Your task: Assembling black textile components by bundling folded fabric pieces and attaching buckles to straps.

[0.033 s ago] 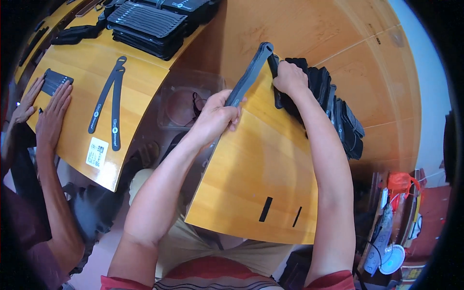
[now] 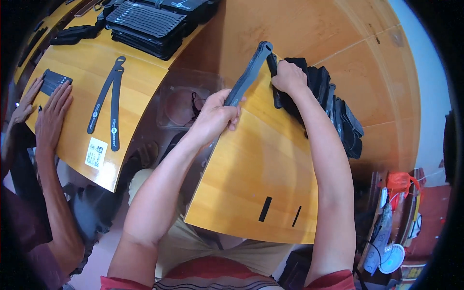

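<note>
My left hand is closed round one end of a bundle of long dark grey straps, which rises away from me to slotted, rounded tips. Close to those tips, my right hand is closed on black straps at the table's far right edge. Its fingertips are partly hidden, so how many straps it grips cannot be seen. Against that hand and forearm lies a long row of black strap bundles. Two short black strips lie on the near part of the yellow wooden table.
To the left, another person's hands press on a small dark strap pack at a second table. Two loose straps and a white label lie there, with stacked straps behind. A clear bin sits between the tables.
</note>
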A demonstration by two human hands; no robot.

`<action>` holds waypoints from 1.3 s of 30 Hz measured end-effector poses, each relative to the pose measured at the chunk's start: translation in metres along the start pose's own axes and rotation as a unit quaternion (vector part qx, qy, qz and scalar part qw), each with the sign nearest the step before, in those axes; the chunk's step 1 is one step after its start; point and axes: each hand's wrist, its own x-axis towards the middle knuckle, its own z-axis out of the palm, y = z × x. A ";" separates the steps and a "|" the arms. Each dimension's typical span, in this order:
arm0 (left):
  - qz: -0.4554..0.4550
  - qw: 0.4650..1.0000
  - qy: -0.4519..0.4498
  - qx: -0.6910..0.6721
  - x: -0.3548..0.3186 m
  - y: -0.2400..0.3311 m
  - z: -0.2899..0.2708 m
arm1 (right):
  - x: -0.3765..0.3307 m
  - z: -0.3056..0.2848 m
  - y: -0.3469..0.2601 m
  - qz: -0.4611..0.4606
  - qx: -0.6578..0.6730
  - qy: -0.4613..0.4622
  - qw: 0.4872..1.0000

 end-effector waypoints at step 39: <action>-0.002 0.999 0.047 0.003 0.007 -0.009 0.005 | -0.004 0.001 0.021 -0.016 0.538 -0.197 0.819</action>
